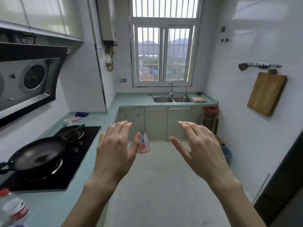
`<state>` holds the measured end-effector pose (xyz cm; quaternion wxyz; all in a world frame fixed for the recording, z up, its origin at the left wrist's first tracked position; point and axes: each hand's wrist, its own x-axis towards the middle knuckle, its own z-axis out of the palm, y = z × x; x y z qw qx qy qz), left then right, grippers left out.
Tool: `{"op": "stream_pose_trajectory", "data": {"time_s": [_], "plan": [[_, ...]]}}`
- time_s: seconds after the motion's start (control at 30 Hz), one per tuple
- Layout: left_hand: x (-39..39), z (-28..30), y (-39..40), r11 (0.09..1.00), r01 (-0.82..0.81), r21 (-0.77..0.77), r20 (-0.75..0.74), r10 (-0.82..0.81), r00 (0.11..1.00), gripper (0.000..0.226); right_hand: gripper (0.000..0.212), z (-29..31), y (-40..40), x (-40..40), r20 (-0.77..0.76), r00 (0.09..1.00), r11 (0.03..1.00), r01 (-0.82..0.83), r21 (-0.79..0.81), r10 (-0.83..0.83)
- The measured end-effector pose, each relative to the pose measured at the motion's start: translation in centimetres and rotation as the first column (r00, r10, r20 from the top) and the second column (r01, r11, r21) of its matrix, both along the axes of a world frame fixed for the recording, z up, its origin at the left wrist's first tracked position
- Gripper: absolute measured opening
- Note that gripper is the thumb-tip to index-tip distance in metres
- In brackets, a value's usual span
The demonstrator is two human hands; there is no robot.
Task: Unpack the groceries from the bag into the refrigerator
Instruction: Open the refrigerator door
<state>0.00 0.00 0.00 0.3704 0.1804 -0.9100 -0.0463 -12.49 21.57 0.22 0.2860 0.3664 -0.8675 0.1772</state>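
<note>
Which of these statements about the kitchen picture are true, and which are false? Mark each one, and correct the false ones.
1. Both hands hold nothing. True: the left hand and the right hand are spread open in the air.
2. The grocery bag sits on the counter. False: it stands on the floor before the cabinets.
3. A wok rests on the stove. True.
4. The cutting board lies in the sink. False: it hangs on the right wall.
5. The tap is running. False: no water shows at the sink.
</note>
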Motion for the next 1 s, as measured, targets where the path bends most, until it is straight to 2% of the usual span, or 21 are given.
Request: {"op": "stream_pose_trajectory", "data": {"time_s": [0.07, 0.3, 0.63, 1.0], "plan": [[-2.9, 0.2, -0.7, 0.999, 0.021, 0.042, -0.012, -0.021, 1.000, 0.051, 0.071, 0.0, -0.6, -2.6, 0.039, 0.999, 1.000, 0.013, -0.007, -0.013], [-13.2, -1.0, -4.5, 1.000, 0.010, -0.002, -0.014, -0.010, 1.000, 0.051, 0.070, -1.3, -4.0, -13.2, 0.000, 1.000, 0.999, 0.009, -0.043, -0.009], [-23.7, -2.7, -10.1, 0.999, -0.034, 0.009, 0.022, 0.033, 0.999, 0.051, 0.066, -1.8, -10.6, -24.7, -0.026, 0.999, 1.000, 0.024, 0.019, -0.024], [-38.4, -4.0, -22.6, 0.999, 0.035, 0.023, -0.016, -0.034, 0.999, 0.049, 0.066, -3.3, -21.6, -38.5, -0.058, 0.994, 0.995, 0.093, 0.025, -0.091]]}}
